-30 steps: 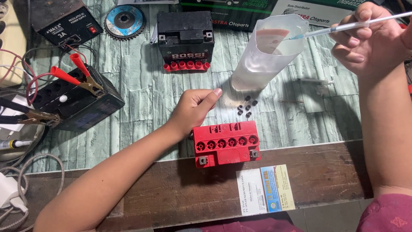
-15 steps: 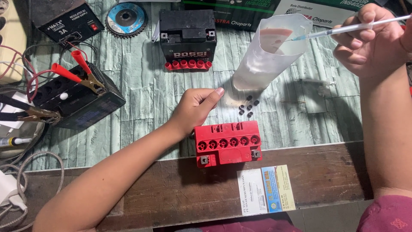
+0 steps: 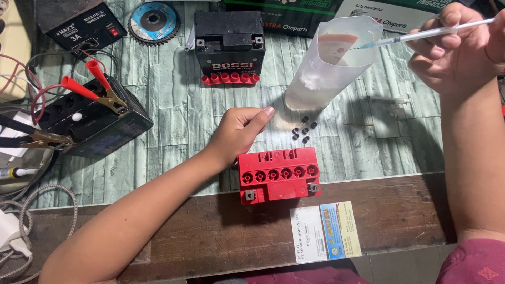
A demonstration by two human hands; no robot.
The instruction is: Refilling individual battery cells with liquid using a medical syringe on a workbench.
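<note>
Here my left hand (image 3: 239,131) rests on the table beside the red battery (image 3: 278,175), fingers loosely curled with the thumb stretched out, touching the battery's upper left corner and gripping nothing. My right hand (image 3: 455,50) is raised at the upper right, fingers pinched shut around a thin syringe (image 3: 436,32) held nearly level, its tip reaching into the mouth of a clear plastic cup (image 3: 329,66) that stands tilted on the table with liquid in it. A cluster of small black caps (image 3: 303,131) lies between the cup and the red battery, whose six round holes sit open in a row. The surface is a pale green stone-patterned sheet (image 3: 179,113) that gives way to a dark wooden edge (image 3: 400,210) nearest me, where a printed card (image 3: 325,231) lies. Farther off stands a black battery (image 3: 229,44) with red caps, a grinding disc (image 3: 154,21), a power supply box (image 3: 84,29), and at left another black battery (image 3: 97,123) clipped with red and black clamps. Compared with a moment ago, both hands sit much as they did; the syringe has kept its place at the cup.
</note>
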